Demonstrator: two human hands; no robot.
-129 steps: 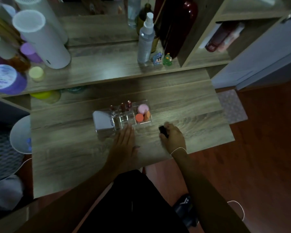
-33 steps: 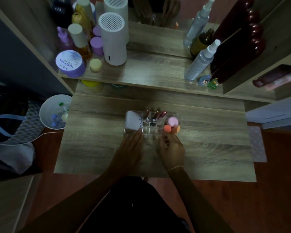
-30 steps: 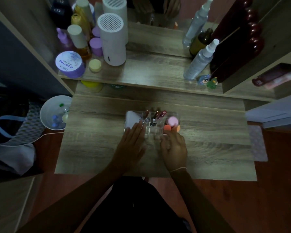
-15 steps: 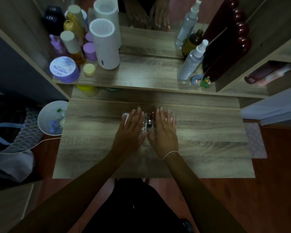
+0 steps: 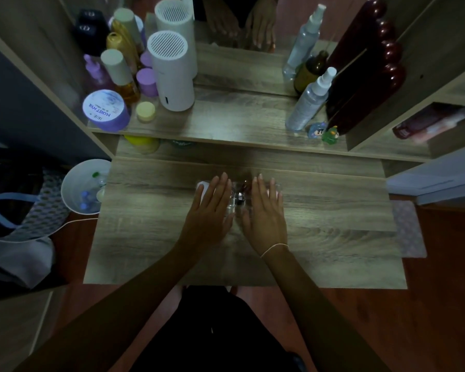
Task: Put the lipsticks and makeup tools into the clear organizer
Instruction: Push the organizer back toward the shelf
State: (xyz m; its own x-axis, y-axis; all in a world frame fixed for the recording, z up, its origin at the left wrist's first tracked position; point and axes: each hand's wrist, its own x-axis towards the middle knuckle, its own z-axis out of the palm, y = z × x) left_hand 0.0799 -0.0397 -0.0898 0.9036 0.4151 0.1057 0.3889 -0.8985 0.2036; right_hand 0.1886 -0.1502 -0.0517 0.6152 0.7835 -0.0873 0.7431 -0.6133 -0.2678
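Observation:
The clear organizer (image 5: 238,204) sits in the middle of the wooden desk (image 5: 333,237), mostly covered by both hands. My left hand (image 5: 208,213) lies flat over its left part, fingers stretched out, with a white item (image 5: 200,187) showing at the fingertips. My right hand (image 5: 265,213) lies flat over its right part, hiding the sponges. Between the hands I see clear dividers and a dark lipstick top (image 5: 244,187). Neither hand grips anything.
The raised shelf behind holds a white cylinder (image 5: 171,73), a purple jar (image 5: 105,110), bottles, a spray bottle (image 5: 310,100) and small figurines (image 5: 329,134). A white bin (image 5: 75,189) stands left of the desk. A mirror at the back reflects the hands.
A black item that my right hand picked up beside the organizer is out of sight. Both hands slid forward from the organizer's near edge and now lie flat over it. The view shifted slightly.

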